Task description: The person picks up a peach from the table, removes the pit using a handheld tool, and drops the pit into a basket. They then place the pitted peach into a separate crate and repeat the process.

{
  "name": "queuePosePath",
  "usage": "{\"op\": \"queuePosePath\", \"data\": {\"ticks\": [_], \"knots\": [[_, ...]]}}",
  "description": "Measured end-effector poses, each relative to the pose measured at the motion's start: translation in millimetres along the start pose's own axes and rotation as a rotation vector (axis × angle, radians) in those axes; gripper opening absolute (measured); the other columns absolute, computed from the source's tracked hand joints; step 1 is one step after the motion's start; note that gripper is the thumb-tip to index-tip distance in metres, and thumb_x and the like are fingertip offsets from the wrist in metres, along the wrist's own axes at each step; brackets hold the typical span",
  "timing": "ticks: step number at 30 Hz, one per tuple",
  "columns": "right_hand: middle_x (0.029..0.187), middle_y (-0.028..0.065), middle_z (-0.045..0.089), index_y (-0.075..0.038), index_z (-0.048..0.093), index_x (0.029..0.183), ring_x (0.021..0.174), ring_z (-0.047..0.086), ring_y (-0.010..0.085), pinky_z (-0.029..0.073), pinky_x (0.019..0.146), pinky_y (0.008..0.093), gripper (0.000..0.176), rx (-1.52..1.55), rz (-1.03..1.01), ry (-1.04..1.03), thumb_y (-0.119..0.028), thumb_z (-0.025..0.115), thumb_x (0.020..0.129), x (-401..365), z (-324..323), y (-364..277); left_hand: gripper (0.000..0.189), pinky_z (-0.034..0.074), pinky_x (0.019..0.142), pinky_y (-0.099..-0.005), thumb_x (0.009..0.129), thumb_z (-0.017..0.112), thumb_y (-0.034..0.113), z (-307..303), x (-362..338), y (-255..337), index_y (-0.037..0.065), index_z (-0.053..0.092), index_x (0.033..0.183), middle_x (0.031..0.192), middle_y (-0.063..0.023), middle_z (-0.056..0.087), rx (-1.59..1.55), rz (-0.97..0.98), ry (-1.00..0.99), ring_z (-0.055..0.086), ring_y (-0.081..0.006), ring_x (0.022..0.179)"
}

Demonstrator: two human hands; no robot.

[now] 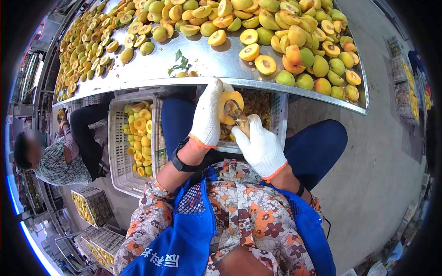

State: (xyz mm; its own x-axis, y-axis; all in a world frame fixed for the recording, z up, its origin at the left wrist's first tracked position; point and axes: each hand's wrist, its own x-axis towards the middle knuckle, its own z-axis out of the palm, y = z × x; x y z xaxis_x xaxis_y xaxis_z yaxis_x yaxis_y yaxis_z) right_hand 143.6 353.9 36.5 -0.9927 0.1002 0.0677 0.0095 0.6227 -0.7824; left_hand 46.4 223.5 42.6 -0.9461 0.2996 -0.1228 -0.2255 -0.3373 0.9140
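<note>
My left hand [208,115], in a white glove with an orange cuff, grips a halved yellow fruit [231,102], its cut side facing up. In my right hand [260,148], also gloved, is a pitting tool [241,120] with a wooden handle and a curved metal end. The metal end rests at the middle of the fruit half. Both hands are over a crate [278,115] of pits and scraps, just below the metal table's front edge. My left hand's fingertips are partly hidden behind the fruit.
A metal table [165,57] holds many halved fruits and some green leaves [179,63]. A white crate [117,152] of fruit halves stands left of my legs. Another person [60,156] sits at the far left, near more crates [94,205]. Stacked crates [405,92] stand far right.
</note>
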Motion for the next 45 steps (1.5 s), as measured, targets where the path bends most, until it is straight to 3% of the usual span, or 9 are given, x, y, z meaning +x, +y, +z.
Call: {"op": "queuePosePath", "data": {"ticks": [11,14,18,26,29,34,36,40,45], "knots": [[0.073,0.0286,0.066,0.002,0.049,0.116,0.067,0.067,0.0474,0.053,0.056,0.0559,0.039,0.073,0.088,-0.057,-0.028,0.064,0.097,-6,3,-1,0.048,0.048,0.079,-0.0281,0.112,0.033,0.04,-18,13,5,0.004,0.061,0.096,0.091,-0.005,0.061,0.834,0.386,-0.22,0.056,-0.0122,0.083],[0.077,0.0303,0.066,0.003,0.05,0.114,0.073,0.068,0.0492,0.054,0.06,0.0558,0.04,0.187,0.075,-0.099,-0.031,0.063,0.097,-6,2,1,0.052,0.047,0.077,-0.0268,0.112,0.033,0.043,-13,17,13,0.004,0.061,0.093,0.089,-0.0048,0.061,0.493,-0.052,-0.239,0.055,-0.0125,0.08],[0.082,0.0322,0.067,0.006,0.051,0.121,0.082,0.068,0.0508,0.055,0.068,0.0533,0.048,0.223,0.14,-0.172,-0.034,0.063,0.098,-1,-3,3,0.047,0.052,0.08,-0.0321,0.109,0.042,0.041,-15,23,14,0.001,0.066,0.103,0.091,-0.0066,0.067,0.216,-0.18,-0.258,0.062,-0.0174,0.085],[0.093,0.0328,0.067,0.005,0.051,0.126,0.089,0.069,0.049,0.055,0.072,0.0499,0.047,0.352,0.173,-0.122,-0.03,0.063,0.098,2,5,9,0.024,0.051,0.083,-0.0287,0.105,0.052,0.02,7,8,1,0.001,0.066,0.107,0.095,-0.0069,0.068,0.466,0.187,-0.101,0.061,-0.0116,0.087],[0.087,0.0208,0.069,0.002,0.053,0.122,0.074,0.071,0.035,0.054,0.063,0.04,0.038,0.679,0.305,-0.26,-0.028,0.062,0.1,0,0,7,0.025,0.05,0.079,-0.028,0.106,0.051,0.02,3,12,3,0.001,0.067,0.104,0.092,-0.0067,0.067,0.444,0.099,-0.149,0.06,-0.0112,0.084],[0.067,-0.0063,0.048,-0.013,0.057,0.106,0.046,0.04,0.0036,0.03,0.04,0.0221,0.01,1.365,0.657,-0.529,-0.023,0.055,0.105,2,-14,-4,0.029,0.05,0.075,-0.0273,0.107,0.049,0.023,2,8,-4,0.001,0.067,0.1,0.088,-0.0065,0.067,0.466,0.169,-0.095,0.059,-0.0109,0.079],[0.063,-0.0054,0.045,-0.012,0.056,0.106,0.043,0.038,0.0041,0.028,0.038,0.0225,0.013,1.387,0.669,-0.53,-0.024,0.051,0.107,2,-13,-4,0.034,0.05,0.073,-0.0275,0.108,0.047,0.027,-5,16,-6,0.001,0.067,0.1,0.087,-0.0064,0.067,0.446,-0.005,-0.232,0.059,-0.0109,0.077],[0.054,-0.0046,0.039,-0.01,0.054,0.1,0.036,0.033,0.0049,0.024,0.034,0.0233,0.023,1.588,0.694,-0.74,-0.027,0.044,0.11,2,-12,3,0.04,0.051,0.075,-0.0279,0.11,0.039,0.03,-14,13,-17,0.0,0.066,0.104,0.089,-0.0082,0.068,0.371,0.272,-0.305,0.061,-0.0126,0.079],[0.055,-0.0053,0.039,-0.01,0.055,0.097,0.035,0.032,0.0048,0.023,0.032,0.0234,0.019,1.661,0.665,-0.86,-0.024,0.047,0.108,13,-10,8,0.057,0.053,0.068,-0.0293,0.11,0.034,0.049,-14,13,-18,0.0,0.062,0.104,0.092,-0.014,0.067,0.166,0.228,-0.279,0.063,-0.0187,0.072]]}}
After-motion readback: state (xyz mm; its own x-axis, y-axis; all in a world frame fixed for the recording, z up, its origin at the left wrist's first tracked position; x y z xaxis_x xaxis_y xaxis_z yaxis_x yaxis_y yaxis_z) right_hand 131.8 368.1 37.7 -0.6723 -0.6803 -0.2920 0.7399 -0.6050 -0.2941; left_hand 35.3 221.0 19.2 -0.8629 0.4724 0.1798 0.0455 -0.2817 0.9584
